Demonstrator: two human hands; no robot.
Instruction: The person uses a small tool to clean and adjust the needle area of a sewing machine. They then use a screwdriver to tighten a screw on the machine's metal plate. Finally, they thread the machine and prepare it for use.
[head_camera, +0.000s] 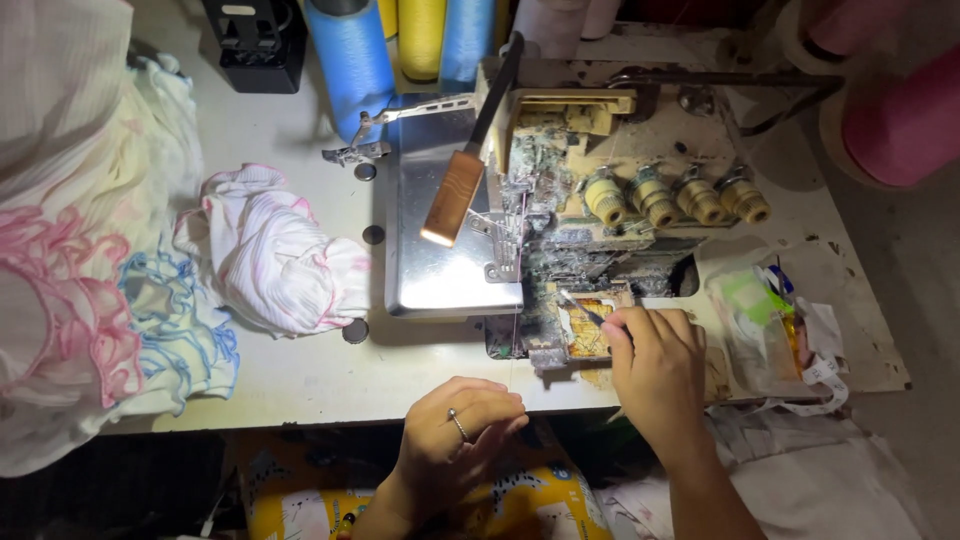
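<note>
The right hand (655, 365) is curled, its fingers (640, 325) pressed together around a thin metal pair of tweezers (583, 308), whose tip points left into the open front of the worn, lint-covered grey overlock sewing machine (600, 200). The hand rests at the machine's lower front edge, just beside the yellowed inner panel (585, 330). The left hand (455, 440), with a ring on one finger, sits lower, at the near edge of the pale worktable (300, 370); its fingertips (510, 405) are pinched together on a fine pale thread (515, 340) that runs straight up to the machine's needle area. A shiny steel bed plate (440, 270) lies left of the needle, and a crumpled white and pink striped garment (280, 255) rests on the table further left. Four yellowish tension knobs (675, 195) line the machine's top, and blue and yellow thread cones (400, 40) stand behind it.
</note>
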